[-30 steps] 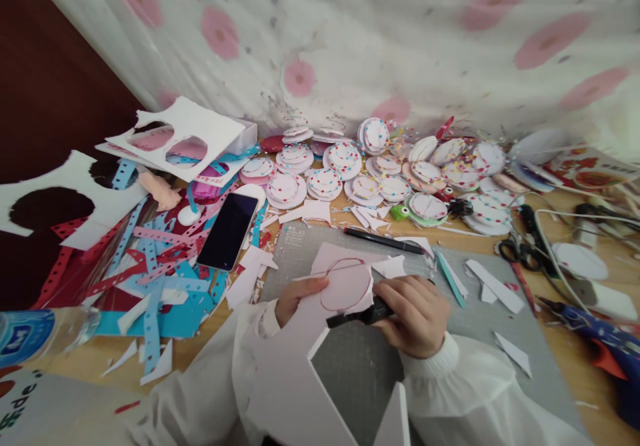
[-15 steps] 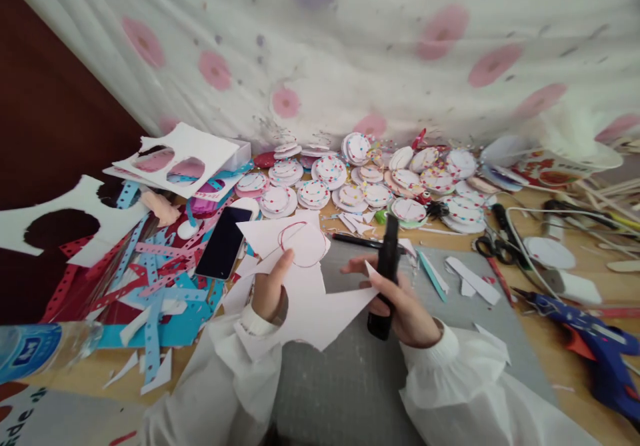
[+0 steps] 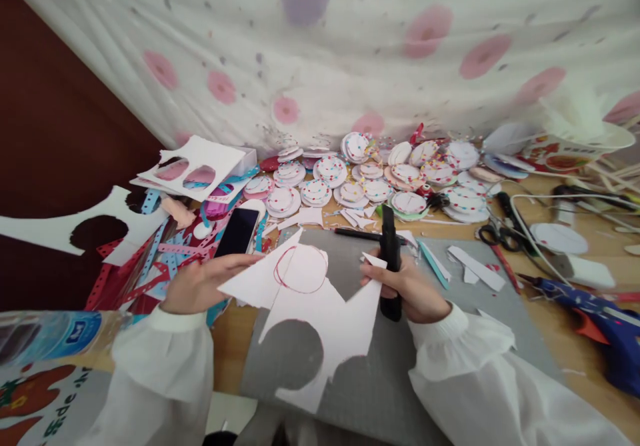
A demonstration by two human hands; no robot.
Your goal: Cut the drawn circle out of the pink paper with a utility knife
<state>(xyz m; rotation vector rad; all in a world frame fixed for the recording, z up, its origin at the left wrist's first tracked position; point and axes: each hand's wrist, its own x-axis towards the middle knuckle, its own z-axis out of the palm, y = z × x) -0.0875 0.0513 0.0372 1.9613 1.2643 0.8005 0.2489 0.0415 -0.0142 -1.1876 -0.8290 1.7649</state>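
Right hand (image 3: 413,286): knife (image 3: 390,246) tucked upright, freeing fingertips to pinch white sheet (image 3: 345,319) by its corner.
Left hand (image 3: 203,284): flat, at sheet's left point; contact unclear.
White sheet: over grey mat (image 3: 380,389), drawn circle (image 3: 303,271) facing up.

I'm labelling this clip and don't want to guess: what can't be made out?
All in the head view:
- Phone: lower end, behind the left hand.
- Black tool: middle, partly behind the right hand.
- Bottle: one end, cut off by the left edge.
- Glue gun: part, cut off by the right edge.
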